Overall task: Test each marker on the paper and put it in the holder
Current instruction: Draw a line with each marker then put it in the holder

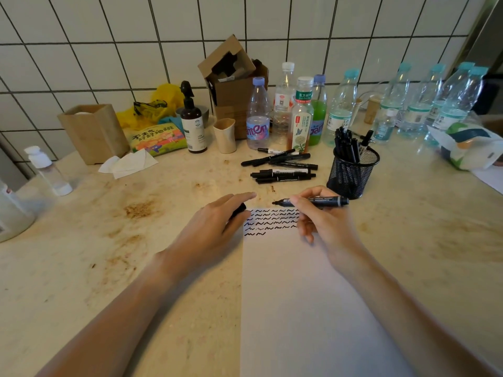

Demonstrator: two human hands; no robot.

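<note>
Fingers (299, 204) of the right hand (324, 221) pinch an uncapped marker (315, 201); the left hand (217, 221) grips its cap (239, 209).

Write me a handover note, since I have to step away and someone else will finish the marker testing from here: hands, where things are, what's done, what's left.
Right hand holds an uncapped marker, tip pointing left, just above the top of the paper.
Left hand rests at the paper's left edge, gripping a black cap.
Done: several rows of black squiggles on the paper; a batch of markers already stands in the mesh holder.
Left: recap this marker once it is tested and put it in the holder, then work through the loose pile of markers lying behind the paper, left of the holder.
</note>
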